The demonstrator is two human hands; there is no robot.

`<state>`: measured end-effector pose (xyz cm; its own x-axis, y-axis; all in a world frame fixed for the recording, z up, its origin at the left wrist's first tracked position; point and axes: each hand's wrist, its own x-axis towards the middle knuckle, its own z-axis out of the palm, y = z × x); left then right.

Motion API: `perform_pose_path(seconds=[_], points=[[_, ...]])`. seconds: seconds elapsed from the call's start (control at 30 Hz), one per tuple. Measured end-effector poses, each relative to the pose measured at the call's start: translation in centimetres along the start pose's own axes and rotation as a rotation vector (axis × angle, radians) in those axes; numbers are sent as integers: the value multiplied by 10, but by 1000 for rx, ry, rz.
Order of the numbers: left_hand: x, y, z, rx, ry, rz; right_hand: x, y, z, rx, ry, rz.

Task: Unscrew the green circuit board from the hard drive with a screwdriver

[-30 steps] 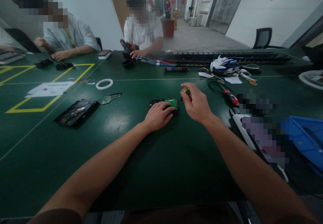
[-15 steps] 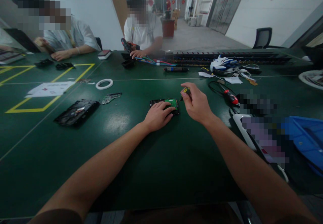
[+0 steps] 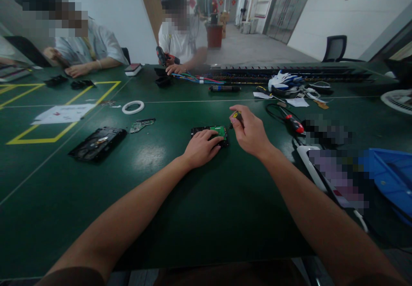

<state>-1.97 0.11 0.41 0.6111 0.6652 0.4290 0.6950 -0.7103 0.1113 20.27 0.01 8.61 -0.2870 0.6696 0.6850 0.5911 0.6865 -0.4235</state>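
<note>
A hard drive with a green circuit board (image 3: pixel 220 130) lies flat on the green table. My left hand (image 3: pixel 202 149) rests over its near side, fingers curled across it and holding it down, so part of the drive is hidden. In my right hand (image 3: pixel 252 135) is a screwdriver (image 3: pixel 237 116) with a black and yellow handle, gripped between thumb and fingers. Its shaft points down at the drive's right end; whether the tip touches a screw I cannot tell. Farther left sit a black drive casing (image 3: pixel 99 143) and a loose circuit board (image 3: pixel 142 125).
A white tape roll (image 3: pixel 133 107) and a paper sheet (image 3: pixel 62 114) lie to the left. On the right are a red-black screwdriver (image 3: pixel 294 124), a white power strip (image 3: pixel 311 165) and a blue bin (image 3: pixel 391 178). Two people sit across the table, one holding a power drill (image 3: pixel 165 57).
My left hand and the hard drive stay put. My right hand has shifted very slightly left with the screwdriver. Across the table, the person's power drill has tilted a little.
</note>
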Motion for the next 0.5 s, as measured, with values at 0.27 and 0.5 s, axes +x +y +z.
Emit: perform_pose_path(seconds=[0.27,0.5], points=[[0,-1,2,5,-8,-1,1,4,2,-26,6,-6],[1,1,-2,13,-11,-2,0,5,2,-12,27,9]])
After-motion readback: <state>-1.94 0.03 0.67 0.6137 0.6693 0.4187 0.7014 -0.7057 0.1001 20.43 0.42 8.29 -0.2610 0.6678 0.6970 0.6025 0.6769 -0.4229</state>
